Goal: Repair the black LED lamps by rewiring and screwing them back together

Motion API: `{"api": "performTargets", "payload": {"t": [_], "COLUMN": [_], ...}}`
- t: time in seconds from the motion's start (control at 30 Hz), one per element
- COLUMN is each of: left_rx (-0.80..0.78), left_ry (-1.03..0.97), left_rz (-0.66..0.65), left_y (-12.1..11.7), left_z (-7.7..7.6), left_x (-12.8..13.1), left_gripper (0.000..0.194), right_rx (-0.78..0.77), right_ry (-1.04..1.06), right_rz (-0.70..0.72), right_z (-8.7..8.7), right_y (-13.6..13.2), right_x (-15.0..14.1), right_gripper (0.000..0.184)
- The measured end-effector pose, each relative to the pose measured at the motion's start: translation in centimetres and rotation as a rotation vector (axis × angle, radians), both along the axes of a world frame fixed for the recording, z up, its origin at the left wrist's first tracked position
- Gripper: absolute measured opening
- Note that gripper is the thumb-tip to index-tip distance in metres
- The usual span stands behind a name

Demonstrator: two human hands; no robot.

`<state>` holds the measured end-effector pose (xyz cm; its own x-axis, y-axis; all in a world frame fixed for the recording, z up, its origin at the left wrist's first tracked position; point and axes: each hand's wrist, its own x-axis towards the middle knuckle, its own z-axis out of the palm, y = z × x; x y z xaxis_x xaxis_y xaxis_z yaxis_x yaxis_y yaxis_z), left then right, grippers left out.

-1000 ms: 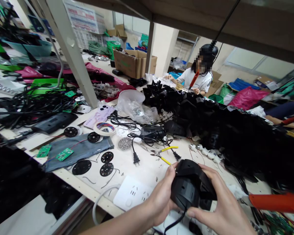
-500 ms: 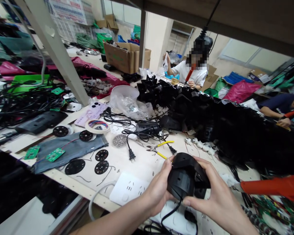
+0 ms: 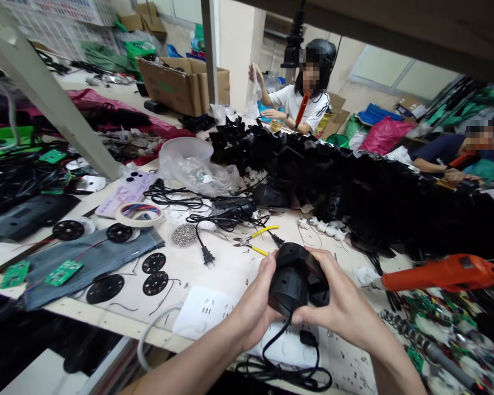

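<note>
A rounded black plastic housing (image 3: 288,286) with a black cord (image 3: 265,346) coming out of its lower end is held up between my hands, above the near edge of the bench. My left hand (image 3: 255,302) wraps its left side. On the right side, my right hand (image 3: 343,299) grips a curved black part of it, thumb near the cord exit. The far side of the housing is hidden. Just behind it lie yellow-handled cutters (image 3: 256,240). Beneath my hands is a white power strip (image 3: 203,311), partly covered by my left forearm.
An orange electric screwdriver (image 3: 440,272) lies to the right, beside loose circuit boards and wires. A large heap of black parts (image 3: 354,186) fills the back. Black discs (image 3: 154,282), a dish of screws (image 3: 184,235) and a tape roll (image 3: 140,215) are at left. Two people sit across the bench.
The view has swung right, so the scene sits further left. Both hands keep hold of the housing, which has turned slightly. The person opposite has raised their head.
</note>
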<state>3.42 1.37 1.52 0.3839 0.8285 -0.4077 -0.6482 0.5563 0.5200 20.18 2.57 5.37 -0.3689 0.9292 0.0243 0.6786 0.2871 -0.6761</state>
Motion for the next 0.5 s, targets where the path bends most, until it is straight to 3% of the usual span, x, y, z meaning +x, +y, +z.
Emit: {"api": "performTargets", "payload": {"t": [0.23, 0.37, 0.5], "left_rx": [-0.005, -0.072, -0.175], "left_ry": [0.042, 0.031, 0.000], "left_rz": [-0.012, 0.033, -0.037], "left_y": [0.2, 0.6, 1.5], "left_z": [-0.3, -0.8, -0.4], "left_x": [0.1, 0.1, -0.4], "left_gripper": [0.067, 0.055, 0.033], "right_rx": [0.004, -0.034, -0.098], "right_ry": [0.028, 0.020, 0.061], "right_rz": [0.066, 0.054, 0.033], "right_z": [0.7, 0.5, 0.1], "right_y": [0.4, 1.0, 2.0], "right_x": [-0.3, -0.6, -0.4], "right_gripper": [0.080, 0.076, 0.068]}}
